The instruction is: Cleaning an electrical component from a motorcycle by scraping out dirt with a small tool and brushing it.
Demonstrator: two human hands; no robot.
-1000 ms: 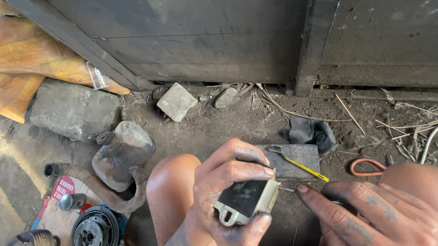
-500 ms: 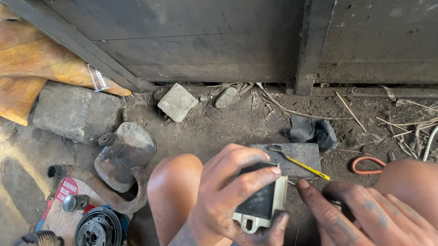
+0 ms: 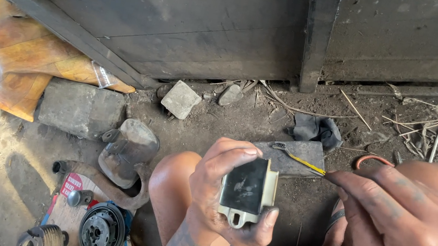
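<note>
While the left hand [image 3: 225,192] wraps round a small dark boxy module [image 3: 246,191] with a pale casing and a mounting tab at its lower edge, fingers curled over the top and thumb pressed beneath, the part hangs above the person's bare knee [image 3: 174,178] rather than on anything solid. The right hand [image 3: 414,233] is closed in a pinch on a thin yellow-handled tool [image 3: 299,159], whose darker tip reaches out just above and behind the module, over a flat grey stone [image 3: 290,158] on the ground. I judge the main risk to be a slip: the tool is slender and held only at its far end, so a push against the casing could skid it off toward the left fingers or the knee below. The module is gripped by its edges only, so a hard prod might twist it loose and drop it into the dirt, where grit could foul it. Loose metal parts, among them a round pulley-like piece [image 3: 101,232] and a curved rusty bracket [image 3: 102,183], lie near the leg and could be knocked about.
</note>
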